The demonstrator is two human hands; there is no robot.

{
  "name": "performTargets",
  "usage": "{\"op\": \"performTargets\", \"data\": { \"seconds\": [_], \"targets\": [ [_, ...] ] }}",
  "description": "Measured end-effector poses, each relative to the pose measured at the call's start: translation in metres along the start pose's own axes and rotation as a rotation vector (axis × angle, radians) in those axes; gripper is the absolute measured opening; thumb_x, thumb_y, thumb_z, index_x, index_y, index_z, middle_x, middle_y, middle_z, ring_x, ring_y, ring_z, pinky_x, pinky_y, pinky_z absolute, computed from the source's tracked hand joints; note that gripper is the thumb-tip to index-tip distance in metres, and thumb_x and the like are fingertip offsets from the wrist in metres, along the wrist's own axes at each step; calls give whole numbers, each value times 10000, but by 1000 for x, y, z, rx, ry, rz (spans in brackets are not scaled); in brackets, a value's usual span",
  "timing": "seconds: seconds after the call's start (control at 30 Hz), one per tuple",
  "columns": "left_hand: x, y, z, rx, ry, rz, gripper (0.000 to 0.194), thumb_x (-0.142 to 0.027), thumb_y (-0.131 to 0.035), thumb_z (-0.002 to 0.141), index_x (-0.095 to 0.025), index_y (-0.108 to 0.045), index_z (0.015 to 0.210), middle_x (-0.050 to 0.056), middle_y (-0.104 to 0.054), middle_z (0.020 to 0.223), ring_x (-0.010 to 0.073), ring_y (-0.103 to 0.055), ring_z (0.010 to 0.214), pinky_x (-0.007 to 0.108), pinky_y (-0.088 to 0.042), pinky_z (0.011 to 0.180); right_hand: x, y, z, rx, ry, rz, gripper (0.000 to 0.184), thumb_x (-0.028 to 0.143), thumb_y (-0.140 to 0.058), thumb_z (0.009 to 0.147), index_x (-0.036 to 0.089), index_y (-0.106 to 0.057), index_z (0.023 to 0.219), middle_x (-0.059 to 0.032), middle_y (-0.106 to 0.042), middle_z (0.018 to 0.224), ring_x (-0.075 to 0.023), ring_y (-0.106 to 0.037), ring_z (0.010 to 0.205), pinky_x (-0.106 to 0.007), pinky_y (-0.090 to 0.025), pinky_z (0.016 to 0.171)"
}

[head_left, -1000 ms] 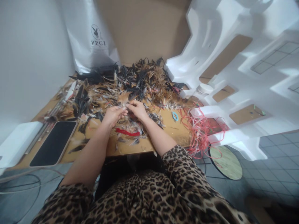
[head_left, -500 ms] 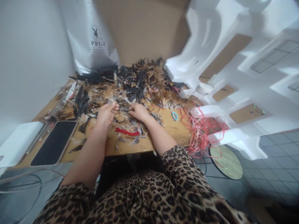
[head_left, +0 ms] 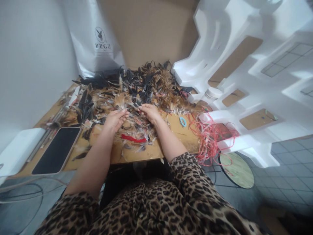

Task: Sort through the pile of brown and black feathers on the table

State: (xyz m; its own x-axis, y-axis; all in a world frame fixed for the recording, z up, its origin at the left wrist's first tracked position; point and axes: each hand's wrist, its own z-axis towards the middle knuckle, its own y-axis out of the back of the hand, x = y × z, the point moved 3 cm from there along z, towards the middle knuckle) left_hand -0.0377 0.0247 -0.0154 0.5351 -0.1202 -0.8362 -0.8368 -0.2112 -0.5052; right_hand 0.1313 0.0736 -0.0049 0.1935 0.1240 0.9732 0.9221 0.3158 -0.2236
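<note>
Brown feathers [head_left: 121, 99], leopard-print sleeves [head_left: 193, 178]

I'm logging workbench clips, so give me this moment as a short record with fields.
Left hand: pinching a tuft of light-brown feathers
Right hand: close by; any hold too small to tell
Near edge: narrow red strip on the yellowish-brown tabletop
Left side: black-screened phone beside a white box-shaped object
Right side: light-blue ring, tangled pinkish-red strings
Behind: heaped brown and black feathers, silvery printed bag
</note>
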Motion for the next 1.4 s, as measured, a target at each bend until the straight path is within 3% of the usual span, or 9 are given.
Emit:
{"op": "performTargets", "data": {
  "seconds": [0.23, 0.47, 0.67, 0.93, 1.07, 1.2, 1.3, 1.4],
  "targets": [
    [9, -1, 1, 68, 64, 16, 87, -134, -686, 716, -73, -663, 773, 87, -696, 720, 69, -623, 559, 114, -453, 466, -4, -13, -4, 101, -94, 145, 359, 359, -774, 534, 136, -544, 697, 40, -582, 598, -12, -382, 433, -142, -264, 397],
    [1, -4, -2, 80, 32, -81, 33, -111, -663, 725, -96, -661, 755, 51, -685, 725, 63, -617, 576, 115, -415, 440, -11, -23, -8, 275, -92, 17, 339, 399, -746, 582, 147, -530, 651, 75, -482, 446, -20, -323, 360, -160, -228, 362],
    [-2, -3, -3, 111, -24, 0, 94, -142, -699, 691, -90, -682, 767, 63, -690, 741, 67, -602, 589, 129, -420, 461, -9, -26, -12, 295, -126, -126, 327, 369, -757, 556, 135, -553, 656, 76, -479, 402, -25, -324, 339, -163, -212, 358],
    [-6, 3, 2, 53, -91, -21, 136, -195, -739, 652, -98, -691, 735, 40, -657, 650, 47, -544, 521, 128, -386, 455, -2, -4, -6, 154, -57, -216, 335, 439, -709, 611, 132, -576, 622, 64, -478, 425, -18, -298, 349, -169, -168, 369],
    [-5, 1, -1, 76, -101, 19, 174, -214, -762, 620, -97, -689, 727, 61, -678, 712, 51, -551, 550, 125, -366, 446, 2, 0, -6, 67, -39, -294, 397, 523, -635, 679, 128, -615, 652, 43, -481, 443, -35, -342, 387, -180, -206, 394],
    [-3, -1, -2, 72, -111, 76, 194, -234, -768, 601, -95, -687, 710, 68, -671, 696, 65, -558, 565, 129, -361, 445, 9, -3, -9, -49, 85, -376, 366, 480, -650, 668, 123, -658, 749, 54, -489, 490, -36, -342, 438, -181, -244, 443],
    [-2, -3, -2, 75, -133, 113, 196, -248, -769, 591, -100, -689, 690, 60, -653, 644, 70, -544, 548, 136, -354, 440, 11, -10, -13, -6, 123, -381, 351, 455, -669, 647, 118, -651, 743, 60, -488, 513, -31, -329, 455, -185, -256, 468],
    [-1, -5, -3, 77, -149, 157, 216, -264, -785, 559, -101, -688, 663, 55, -643, 611, 67, -520, 520, 143, -343, 435, 9, -21, -17, 103, 64, -362, 347, 440, -684, 629, 107, -648, 720, 61, -482, 511, -26, -324, 458, -189, -258, 479]
  ]
}}
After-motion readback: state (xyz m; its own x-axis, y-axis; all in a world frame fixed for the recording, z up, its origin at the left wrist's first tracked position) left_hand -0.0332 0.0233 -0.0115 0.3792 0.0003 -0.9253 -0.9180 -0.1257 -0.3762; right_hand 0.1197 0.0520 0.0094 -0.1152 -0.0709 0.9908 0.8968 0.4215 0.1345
